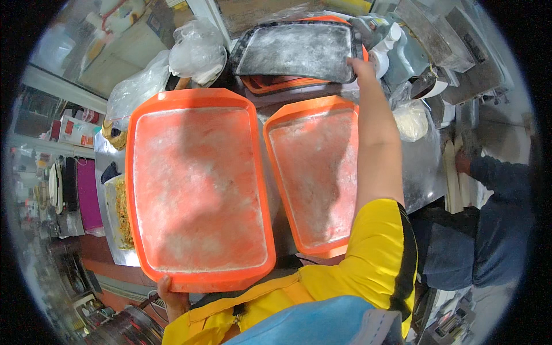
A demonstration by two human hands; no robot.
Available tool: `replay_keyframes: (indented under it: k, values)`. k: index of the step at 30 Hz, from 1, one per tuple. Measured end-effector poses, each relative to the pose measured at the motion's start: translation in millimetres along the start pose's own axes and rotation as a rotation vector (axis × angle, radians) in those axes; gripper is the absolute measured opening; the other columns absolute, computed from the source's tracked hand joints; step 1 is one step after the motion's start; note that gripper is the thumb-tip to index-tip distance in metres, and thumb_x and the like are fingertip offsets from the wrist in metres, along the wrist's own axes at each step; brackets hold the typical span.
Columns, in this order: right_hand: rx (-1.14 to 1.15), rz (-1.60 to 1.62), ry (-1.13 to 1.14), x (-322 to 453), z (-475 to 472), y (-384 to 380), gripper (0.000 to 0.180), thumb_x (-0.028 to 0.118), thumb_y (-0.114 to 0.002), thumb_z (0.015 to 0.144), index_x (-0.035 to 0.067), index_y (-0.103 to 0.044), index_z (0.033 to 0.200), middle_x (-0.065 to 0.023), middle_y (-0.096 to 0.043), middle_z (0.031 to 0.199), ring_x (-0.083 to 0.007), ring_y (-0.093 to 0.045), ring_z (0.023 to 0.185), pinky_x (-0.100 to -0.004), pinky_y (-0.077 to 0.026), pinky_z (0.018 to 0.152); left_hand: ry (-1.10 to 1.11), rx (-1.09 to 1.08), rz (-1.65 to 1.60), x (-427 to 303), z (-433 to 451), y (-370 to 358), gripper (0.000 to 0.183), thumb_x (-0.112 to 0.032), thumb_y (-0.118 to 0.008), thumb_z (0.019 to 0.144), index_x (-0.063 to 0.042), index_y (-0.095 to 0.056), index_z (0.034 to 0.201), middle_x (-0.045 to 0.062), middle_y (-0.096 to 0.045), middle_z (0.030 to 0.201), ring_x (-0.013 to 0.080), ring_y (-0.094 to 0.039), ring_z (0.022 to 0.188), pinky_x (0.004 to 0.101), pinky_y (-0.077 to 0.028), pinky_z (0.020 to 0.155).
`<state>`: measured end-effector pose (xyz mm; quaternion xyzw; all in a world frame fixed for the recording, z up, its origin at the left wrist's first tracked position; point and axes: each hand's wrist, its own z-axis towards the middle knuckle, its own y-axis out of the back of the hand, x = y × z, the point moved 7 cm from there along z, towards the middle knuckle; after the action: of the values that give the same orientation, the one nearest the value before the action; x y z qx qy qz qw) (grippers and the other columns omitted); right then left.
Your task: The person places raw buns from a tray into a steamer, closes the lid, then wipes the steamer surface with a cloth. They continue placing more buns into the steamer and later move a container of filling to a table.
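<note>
My left hand (172,298) grips the near edge of a large orange plastic tray (196,189), its thumb over the rim; white powder like flour coats the tray's floor. Beside it on the right lies a second powdered orange tray (317,172), partly behind my right arm. My right hand (362,69) reaches to the far side, with the thumb on the right rim of a black tray (297,49) dusted white. Under the black tray, orange trays (276,86) show. The fingers of my right hand are largely hidden.
A metal container of shredded food (123,211) is at the left of the steel table (424,172). Clear plastic bags (196,49) stand at the back left. Bagged dough-like material (409,120) and a white bottle (390,36) are on the right. Another person (496,215) stands at far right.
</note>
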<state>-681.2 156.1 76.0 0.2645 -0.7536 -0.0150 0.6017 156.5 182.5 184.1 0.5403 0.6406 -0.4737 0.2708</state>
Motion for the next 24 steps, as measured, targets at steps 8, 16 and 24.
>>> replay_keyframes:
  k: [8, 16, 24]
  values:
    - [0.140, 0.484, 0.057, 35.3, -123.5, 53.4, 0.019, 0.002, -0.066, 0.075, -0.006, -0.061, 0.092, -0.0114, -0.063, 0.086, -0.0231, -0.060, 0.077, -0.0379, -0.049, 0.066, 0.021, 0.022, -0.054, 10.4, 8.4, 9.8, 0.068, -0.028, -0.062, 0.076, 0.001, -0.043, 0.135, 0.017, -0.055, 0.127, 0.0324, -0.055, 0.117, 0.0467, -0.044, 0.101]
    - [-0.167, 0.766, -0.052, -97.1, -427.1, 147.9, 0.042, -0.004, -0.057, 0.078, -0.007, -0.053, 0.120, -0.0154, -0.062, 0.110, -0.0283, -0.064, 0.095, -0.0408, -0.054, 0.079, 0.087, 0.211, -0.228, 39.0, 32.9, 18.5, 0.052, -0.024, -0.060, 0.079, 0.004, -0.053, 0.122, 0.016, -0.059, 0.122, 0.0309, -0.057, 0.115, 0.0455, -0.044, 0.102]
    - [-0.278, 0.807, -0.133, -176.8, -539.0, 84.8, 0.030, 0.005, -0.060, 0.084, -0.009, -0.059, 0.111, -0.0109, -0.063, 0.108, -0.0223, -0.061, 0.088, -0.0367, -0.049, 0.077, 0.189, 0.434, -0.241, 77.8, 24.1, -54.9, 0.030, -0.018, -0.064, 0.084, -0.006, -0.057, 0.111, 0.007, -0.061, 0.108, 0.0221, -0.059, 0.104, 0.0371, -0.048, 0.095]
